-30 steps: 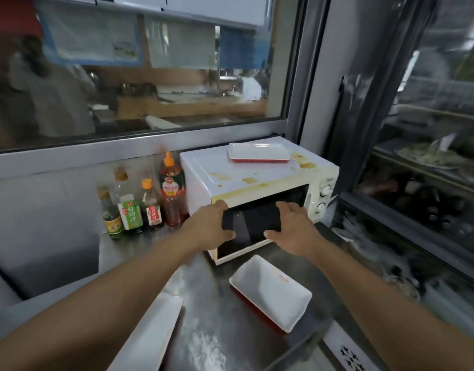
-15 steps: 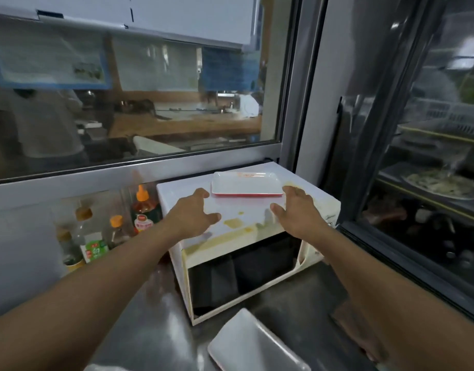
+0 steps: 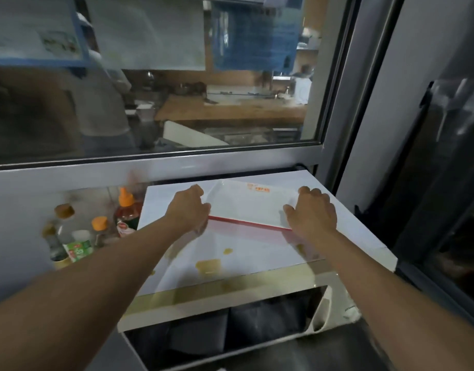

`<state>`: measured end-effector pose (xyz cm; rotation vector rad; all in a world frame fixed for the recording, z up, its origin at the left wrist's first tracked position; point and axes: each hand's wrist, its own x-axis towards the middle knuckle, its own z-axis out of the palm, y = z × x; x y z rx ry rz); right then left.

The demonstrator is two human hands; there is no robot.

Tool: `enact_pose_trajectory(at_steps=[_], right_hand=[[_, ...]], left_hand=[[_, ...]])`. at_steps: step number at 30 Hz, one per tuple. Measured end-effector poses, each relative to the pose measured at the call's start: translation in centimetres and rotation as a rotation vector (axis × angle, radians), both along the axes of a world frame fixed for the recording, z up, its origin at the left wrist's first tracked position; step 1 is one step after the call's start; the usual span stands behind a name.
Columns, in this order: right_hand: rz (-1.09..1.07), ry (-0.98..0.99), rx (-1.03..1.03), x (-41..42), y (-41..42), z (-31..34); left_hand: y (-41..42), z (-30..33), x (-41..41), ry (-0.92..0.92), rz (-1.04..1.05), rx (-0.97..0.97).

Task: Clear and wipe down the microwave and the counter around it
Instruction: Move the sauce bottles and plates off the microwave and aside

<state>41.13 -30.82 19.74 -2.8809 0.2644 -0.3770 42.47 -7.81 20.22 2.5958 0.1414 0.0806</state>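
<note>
Since wiping needs a bare top, the left hand (image 3: 189,208) and right hand (image 3: 312,214) curl their fingers round the ends of the tray (image 3: 250,203), lying between them atop the microwave (image 3: 257,261).

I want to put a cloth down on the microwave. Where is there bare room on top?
Bare strip on the microwave top, right of the right hand. Another lies before the tray, though yellow stains mark it. The tray fills the back. Left of the microwave, the bottles crowd together.
</note>
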Motion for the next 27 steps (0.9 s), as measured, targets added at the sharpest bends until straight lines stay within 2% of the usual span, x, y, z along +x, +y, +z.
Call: enact_pose_trajectory(at_steps=[4, 8, 11, 18, 27], right_hand=[[-0.028, 0.027, -0.029, 1.5, -0.7, -0.7], [-0.003, 0.042, 0.004, 2.1, -0.9, -1.0], [0.008, 0.04, 0.073, 2.3, -1.0, -0.9], [0.052, -0.027, 0.272, 0.8, -0.3, 0.8], [-0.008, -0.059, 0.258, -7.3, 1.5, 3.7]], left_hand=[[-1.1, -0.3, 1.3, -0.033, 0.051, 0.091], [-1.5, -0.3, 1.9, 0.012, 0.08, 0.163], [-1.6, 0.0, 1.9, 0.01, 0.113, 0.144], [-0.5, 2.2, -0.8, -0.128, 0.153, 0.082], [2.1, 3.3, -8.5, -0.202, 0.113, -0.071]])
